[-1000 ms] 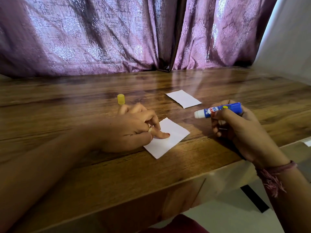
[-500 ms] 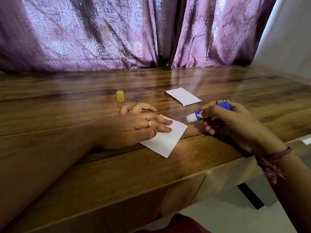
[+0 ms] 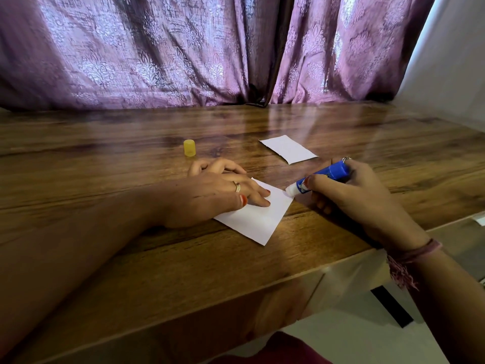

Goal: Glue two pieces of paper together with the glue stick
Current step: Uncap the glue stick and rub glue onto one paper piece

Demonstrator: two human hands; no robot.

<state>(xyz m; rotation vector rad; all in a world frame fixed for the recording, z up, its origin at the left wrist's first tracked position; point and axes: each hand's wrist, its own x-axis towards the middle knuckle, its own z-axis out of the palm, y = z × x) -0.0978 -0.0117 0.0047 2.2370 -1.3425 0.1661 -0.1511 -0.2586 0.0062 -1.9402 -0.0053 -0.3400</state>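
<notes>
A white paper piece (image 3: 258, 219) lies on the wooden table (image 3: 157, 258) near its front edge. My left hand (image 3: 217, 195) rests flat on the paper's left part, fingers spread, pinning it down. My right hand (image 3: 359, 198) grips a blue glue stick (image 3: 322, 178), uncapped, tilted down to the left. Its white tip touches the paper's right corner. A second white paper piece (image 3: 288, 152) lies farther back, right of centre. The yellow cap (image 3: 189, 147) stands upright behind my left hand.
Purple patterned curtains (image 3: 183, 53) hang along the table's far edge. A pale wall (image 3: 451, 61) borders the right side. The table's front edge runs diagonally from lower left to the right, with light floor (image 3: 354, 337) below it.
My right hand has lowered the glue stick leftward from above the table until its tip meets the paper's right corner. My left hand flattened its fingers on the paper.
</notes>
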